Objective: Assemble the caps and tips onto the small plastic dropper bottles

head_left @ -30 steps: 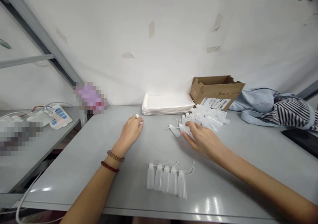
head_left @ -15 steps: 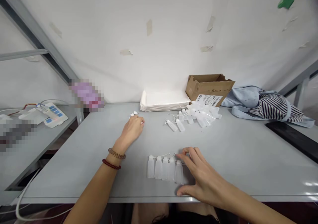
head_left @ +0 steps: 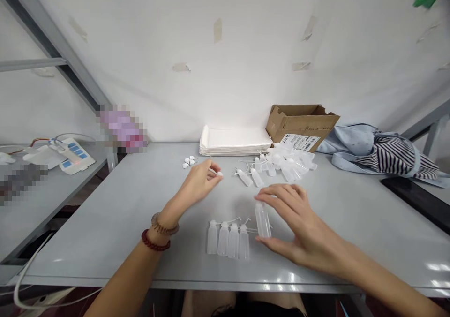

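Note:
Between the thumb and fingers of my right hand (head_left: 291, 223) a translucent plastic dropper bottle (head_left: 263, 221) is held, raised off the table and slightly tilted. My left hand (head_left: 198, 183) pinches a small white cap (head_left: 220, 174) at its fingertips, to the left of that bottle. Several like bottles (head_left: 228, 240) lie side by side in a row near the table's front, their thin tips pointing away from me. A few loose white caps (head_left: 190, 161) rest on the table behind my left hand.
A heap of bottles (head_left: 290, 162) lies at the back, before an open cardboard box (head_left: 302, 124). Left of the box is a stack of white padded envelopes (head_left: 235, 143). Striped and blue cloth (head_left: 397, 155) and a black flat object (head_left: 418, 204) are at the right.
My right hand has picked the rightmost bottle out of the row and lifted it. My left hand has come away from the loose caps, rightward and nearer, with one cap.

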`<act>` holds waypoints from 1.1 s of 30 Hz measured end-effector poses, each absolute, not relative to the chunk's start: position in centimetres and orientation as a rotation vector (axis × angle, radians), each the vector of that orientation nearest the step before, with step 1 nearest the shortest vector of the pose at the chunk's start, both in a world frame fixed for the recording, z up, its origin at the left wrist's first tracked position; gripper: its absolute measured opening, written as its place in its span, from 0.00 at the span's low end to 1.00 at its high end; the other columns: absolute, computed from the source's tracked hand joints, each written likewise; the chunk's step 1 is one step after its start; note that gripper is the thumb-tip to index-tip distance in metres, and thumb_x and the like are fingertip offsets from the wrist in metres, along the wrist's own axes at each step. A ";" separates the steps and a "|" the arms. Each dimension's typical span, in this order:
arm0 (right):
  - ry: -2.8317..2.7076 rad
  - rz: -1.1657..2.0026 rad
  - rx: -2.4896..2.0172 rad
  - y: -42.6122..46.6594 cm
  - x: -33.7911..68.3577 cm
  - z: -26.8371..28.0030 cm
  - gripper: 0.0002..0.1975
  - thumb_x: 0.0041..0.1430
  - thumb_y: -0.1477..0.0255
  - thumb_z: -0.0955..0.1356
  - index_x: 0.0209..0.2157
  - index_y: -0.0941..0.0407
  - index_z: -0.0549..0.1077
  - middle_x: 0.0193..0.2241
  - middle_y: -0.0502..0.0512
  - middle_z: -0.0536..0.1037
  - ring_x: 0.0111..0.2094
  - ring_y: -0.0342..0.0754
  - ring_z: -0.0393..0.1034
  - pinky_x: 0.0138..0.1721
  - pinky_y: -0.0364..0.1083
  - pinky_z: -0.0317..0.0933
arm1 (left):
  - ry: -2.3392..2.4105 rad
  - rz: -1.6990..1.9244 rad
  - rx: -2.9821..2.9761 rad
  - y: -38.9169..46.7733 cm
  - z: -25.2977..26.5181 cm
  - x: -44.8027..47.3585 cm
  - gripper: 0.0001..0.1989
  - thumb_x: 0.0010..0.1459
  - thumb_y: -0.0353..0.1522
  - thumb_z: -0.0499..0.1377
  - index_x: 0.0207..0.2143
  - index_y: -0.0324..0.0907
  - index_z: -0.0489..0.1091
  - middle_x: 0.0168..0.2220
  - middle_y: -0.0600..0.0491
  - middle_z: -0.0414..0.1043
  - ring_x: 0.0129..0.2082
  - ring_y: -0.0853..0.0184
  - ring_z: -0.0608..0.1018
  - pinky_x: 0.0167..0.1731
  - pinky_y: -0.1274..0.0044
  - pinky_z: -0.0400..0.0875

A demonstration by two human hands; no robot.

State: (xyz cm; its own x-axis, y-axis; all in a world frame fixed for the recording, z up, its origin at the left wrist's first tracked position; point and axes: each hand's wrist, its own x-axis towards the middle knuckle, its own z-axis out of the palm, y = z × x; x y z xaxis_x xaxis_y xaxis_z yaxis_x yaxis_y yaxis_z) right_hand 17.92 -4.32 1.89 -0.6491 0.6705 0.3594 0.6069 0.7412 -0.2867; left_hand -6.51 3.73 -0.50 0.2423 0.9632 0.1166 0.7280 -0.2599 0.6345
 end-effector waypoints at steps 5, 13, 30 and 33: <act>-2.478 0.314 -0.857 -0.5 18.4 2.6 0.29 0.57 0.72 0.66 0.59 0.51 0.55 0.48 0.57 0.72 0.48 0.53 0.65 0.55 0.59 0.45 | 1.055 0.862 1.608 1.6 1.3 -4.7 0.12 0.51 0.35 0.63 0.35 0.39 0.67 0.35 0.51 0.73 0.35 0.68 0.76 0.37 0.75 0.72; -2.488 0.542 -0.819 -0.2 19.3 0.0 0.34 0.59 0.74 0.66 0.63 0.48 0.50 0.44 0.56 0.71 0.44 0.50 0.64 0.49 0.54 0.57 | 0.906 0.851 1.303 0.9 0.1 -2.7 0.10 0.50 0.32 0.65 0.35 0.37 0.71 0.34 0.53 0.73 0.36 0.70 0.75 0.42 0.75 0.69; -2.494 0.373 -0.654 -0.3 19.4 -0.3 0.27 0.58 0.79 0.66 0.59 0.57 0.59 0.43 0.60 0.76 0.45 0.50 0.70 0.54 0.60 0.54 | 0.954 0.783 1.322 1.1 0.1 -2.5 0.06 0.52 0.33 0.64 0.33 0.40 0.76 0.28 0.56 0.76 0.28 0.74 0.73 0.32 0.83 0.70; -2.516 0.274 -0.646 -0.3 19.6 -0.1 0.22 0.58 0.81 0.64 0.55 0.60 0.63 0.42 0.62 0.76 0.45 0.51 0.71 0.53 0.61 0.54 | 0.962 0.785 1.339 1.1 0.2 -2.7 0.06 0.51 0.32 0.64 0.33 0.40 0.76 0.29 0.56 0.76 0.28 0.74 0.73 0.32 0.82 0.70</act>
